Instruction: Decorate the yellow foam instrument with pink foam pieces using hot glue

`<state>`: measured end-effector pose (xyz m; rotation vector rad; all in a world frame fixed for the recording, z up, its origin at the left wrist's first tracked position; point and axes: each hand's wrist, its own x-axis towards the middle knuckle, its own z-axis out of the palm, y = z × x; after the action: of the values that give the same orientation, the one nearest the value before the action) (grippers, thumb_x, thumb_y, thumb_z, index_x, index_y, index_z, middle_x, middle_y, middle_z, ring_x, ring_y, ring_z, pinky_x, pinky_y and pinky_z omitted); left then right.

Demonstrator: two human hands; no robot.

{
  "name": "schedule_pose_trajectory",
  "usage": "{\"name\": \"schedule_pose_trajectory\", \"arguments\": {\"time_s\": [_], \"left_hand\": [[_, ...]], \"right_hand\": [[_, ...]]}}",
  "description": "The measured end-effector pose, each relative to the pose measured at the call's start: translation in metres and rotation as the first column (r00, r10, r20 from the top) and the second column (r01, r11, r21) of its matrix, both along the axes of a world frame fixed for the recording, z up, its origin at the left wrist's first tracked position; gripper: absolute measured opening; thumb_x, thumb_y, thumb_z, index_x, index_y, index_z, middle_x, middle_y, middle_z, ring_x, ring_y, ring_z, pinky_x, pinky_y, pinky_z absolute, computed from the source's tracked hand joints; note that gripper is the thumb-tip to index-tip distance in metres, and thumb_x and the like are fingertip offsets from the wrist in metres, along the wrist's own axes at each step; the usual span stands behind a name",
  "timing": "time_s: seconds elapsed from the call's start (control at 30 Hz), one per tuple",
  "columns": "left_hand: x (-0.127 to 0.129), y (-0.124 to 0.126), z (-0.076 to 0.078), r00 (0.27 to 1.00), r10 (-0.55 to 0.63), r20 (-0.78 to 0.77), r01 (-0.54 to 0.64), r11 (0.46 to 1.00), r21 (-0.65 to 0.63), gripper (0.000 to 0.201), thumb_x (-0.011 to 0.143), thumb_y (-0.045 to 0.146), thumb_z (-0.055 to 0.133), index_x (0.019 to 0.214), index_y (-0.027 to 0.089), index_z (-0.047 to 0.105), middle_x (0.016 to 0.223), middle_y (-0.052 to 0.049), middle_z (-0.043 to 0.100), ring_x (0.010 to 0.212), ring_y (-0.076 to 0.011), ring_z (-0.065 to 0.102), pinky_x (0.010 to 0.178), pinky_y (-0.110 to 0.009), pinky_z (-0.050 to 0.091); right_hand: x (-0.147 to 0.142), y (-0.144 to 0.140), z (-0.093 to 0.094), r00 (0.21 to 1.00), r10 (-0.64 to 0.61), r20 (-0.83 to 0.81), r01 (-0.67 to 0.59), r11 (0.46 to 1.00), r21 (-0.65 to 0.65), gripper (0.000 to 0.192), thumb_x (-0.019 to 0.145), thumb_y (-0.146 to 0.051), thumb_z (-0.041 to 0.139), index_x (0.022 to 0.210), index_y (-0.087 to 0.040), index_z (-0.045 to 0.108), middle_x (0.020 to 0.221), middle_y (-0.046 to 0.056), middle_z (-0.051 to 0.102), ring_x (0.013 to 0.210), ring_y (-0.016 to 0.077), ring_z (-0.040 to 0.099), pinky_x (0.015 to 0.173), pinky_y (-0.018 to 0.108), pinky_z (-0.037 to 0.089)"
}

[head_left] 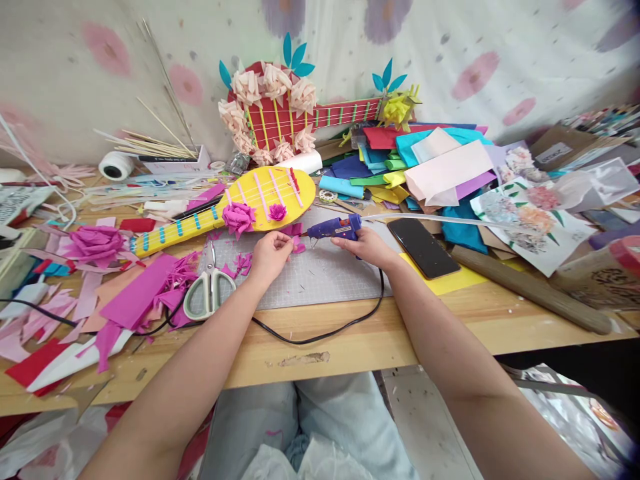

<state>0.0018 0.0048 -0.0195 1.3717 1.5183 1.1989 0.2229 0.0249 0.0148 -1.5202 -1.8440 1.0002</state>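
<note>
My right hand (369, 248) is closed round a blue hot glue gun (334, 228), its nozzle pointing left. A long clear glue stick (430, 219) juts from the gun's rear. In my left hand (270, 256), closed with fingertips pinched, is a small magenta crepe paper piece (298, 243), near the nozzle. Whether nozzle and paper touch I cannot tell. Just behind lies a yellow paper guitar (260, 193) with white strings and two magenta paper flowers (239, 219) on its body. Below my hands is a grey cutting mat (320, 283).
Scissors (210, 290) and magenta paper scraps (133, 293) lie left. A black cord (320, 341) loops along the front. To the right are a phone (424, 248), a wooden stick (530, 288) and coloured paper (445, 167). A red flowered guitar (345, 113) stands behind.
</note>
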Motion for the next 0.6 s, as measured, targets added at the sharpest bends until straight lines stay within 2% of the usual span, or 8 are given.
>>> {"name": "schedule_pose_trajectory", "arguments": {"time_s": [0.6], "left_hand": [[0.0, 0.0008, -0.0006, 1.0, -0.002, 0.028, 0.002, 1.0, 0.005, 0.012, 0.07, 0.029, 0.061, 0.07, 0.018, 0.055, 0.065, 0.0, 0.067, 0.042, -0.0083, 0.052, 0.046, -0.022, 0.039]], "right_hand": [[0.0023, 0.0021, -0.0035, 0.999, 0.042, 0.014, -0.043, 0.999, 0.032, 0.04, 0.066, -0.057, 0.065, 0.078, -0.019, 0.065, 0.055, -0.001, 0.052, 0.058, 0.0158, 0.053, 0.058, 0.029, 0.045]]}}
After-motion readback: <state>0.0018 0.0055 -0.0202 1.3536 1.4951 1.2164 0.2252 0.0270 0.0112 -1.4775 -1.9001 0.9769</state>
